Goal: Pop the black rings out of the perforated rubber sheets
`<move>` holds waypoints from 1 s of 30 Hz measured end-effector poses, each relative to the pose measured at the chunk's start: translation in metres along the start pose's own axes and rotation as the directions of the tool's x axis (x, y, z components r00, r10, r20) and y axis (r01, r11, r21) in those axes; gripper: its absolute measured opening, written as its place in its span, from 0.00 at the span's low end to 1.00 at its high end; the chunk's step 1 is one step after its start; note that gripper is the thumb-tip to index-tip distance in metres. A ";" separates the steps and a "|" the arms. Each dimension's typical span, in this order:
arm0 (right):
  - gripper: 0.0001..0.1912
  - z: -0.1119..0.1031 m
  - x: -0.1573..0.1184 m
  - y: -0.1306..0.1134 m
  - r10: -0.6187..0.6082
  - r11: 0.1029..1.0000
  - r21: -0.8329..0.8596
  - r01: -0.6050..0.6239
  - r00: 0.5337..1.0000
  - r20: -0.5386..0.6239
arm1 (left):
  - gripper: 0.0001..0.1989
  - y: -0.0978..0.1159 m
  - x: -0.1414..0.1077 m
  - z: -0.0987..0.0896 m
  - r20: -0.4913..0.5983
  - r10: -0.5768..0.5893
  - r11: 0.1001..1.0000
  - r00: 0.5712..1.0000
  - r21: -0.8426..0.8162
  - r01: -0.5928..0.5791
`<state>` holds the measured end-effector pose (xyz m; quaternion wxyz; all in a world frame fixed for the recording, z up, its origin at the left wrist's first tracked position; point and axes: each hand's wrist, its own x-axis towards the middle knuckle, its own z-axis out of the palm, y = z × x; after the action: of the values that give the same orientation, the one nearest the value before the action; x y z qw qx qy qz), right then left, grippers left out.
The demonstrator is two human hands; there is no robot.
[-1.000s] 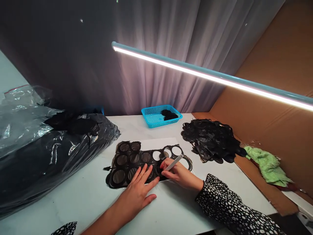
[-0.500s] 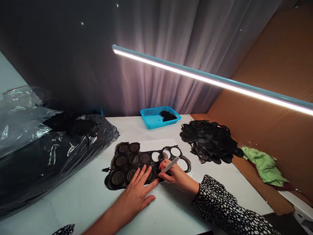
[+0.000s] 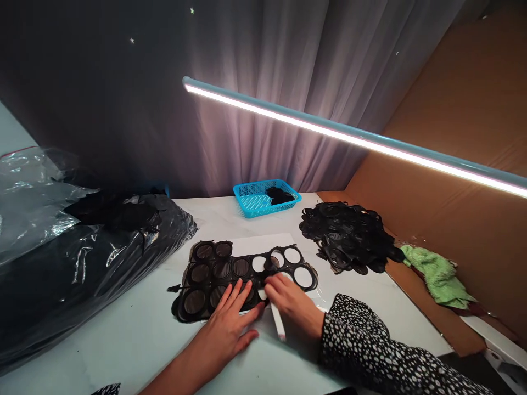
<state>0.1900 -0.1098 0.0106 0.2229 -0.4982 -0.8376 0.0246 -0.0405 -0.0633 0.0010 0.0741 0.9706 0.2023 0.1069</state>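
A white marble-look worktop (image 3: 123, 334) runs out ahead of the hands, backed by a pleated grey curtain (image 3: 255, 109) with a brown cardboard wall (image 3: 453, 230) to the right and a glowing LED tube light (image 3: 349, 137) slanting above. Well beyond the hands sits a shallow turquoise plastic basket (image 3: 251, 200) holding a small clump of black pieces (image 3: 280, 195). Beyond the right hand lies a loose heap of thin black rings (image 3: 346, 236), and left of the left hand slumps a large clear plastic bag of black material (image 3: 86, 263). A crumpled green cloth (image 3: 436, 277) lies further right. Directly under the hands, a flat black sheet of round openings (image 3: 222, 269) lies on white paper (image 3: 263, 241), its long axis running across the view. The open left hand (image 3: 228, 318) presses flat on its near edge, fingers spread. The closed right hand (image 3: 292, 310), in a black-and-white spotted sleeve (image 3: 354, 345), grips a slim white stick (image 3: 277, 321), which points down toward the person, nearly upright in the view.
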 end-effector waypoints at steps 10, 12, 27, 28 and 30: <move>0.11 -0.120 -0.058 0.176 0.580 0.651 -0.214 -0.728 0.659 -0.479 | 0.23 -0.004 0.006 -0.008 -0.043 -0.014 0.999 0.999 0.035 0.016; 0.12 -0.123 -0.063 0.167 0.533 0.654 -0.187 -0.733 0.621 -0.575 | 0.22 -0.006 0.012 -0.008 -0.080 -0.015 1.000 0.997 0.022 0.017; 0.11 -0.063 -0.042 0.068 0.651 0.491 0.742 -0.456 0.758 0.035 | 0.26 0.026 0.092 0.000 0.015 0.122 0.992 0.992 -0.036 -0.122; 0.10 -0.062 -0.044 0.067 0.638 0.496 0.737 -0.460 0.768 0.050 | 0.25 0.027 0.096 0.001 0.037 0.132 0.991 0.990 -0.040 -0.131; 0.10 -0.058 -0.047 0.065 0.601 0.517 0.728 -0.450 0.796 0.066 | 0.25 0.026 0.101 0.003 0.070 0.145 0.988 0.987 -0.055 -0.142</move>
<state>0.2861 -0.1276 0.0293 0.4597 -0.6019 -0.5422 0.3639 0.0601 -0.0461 0.0209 0.0979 0.9838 0.1263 0.0813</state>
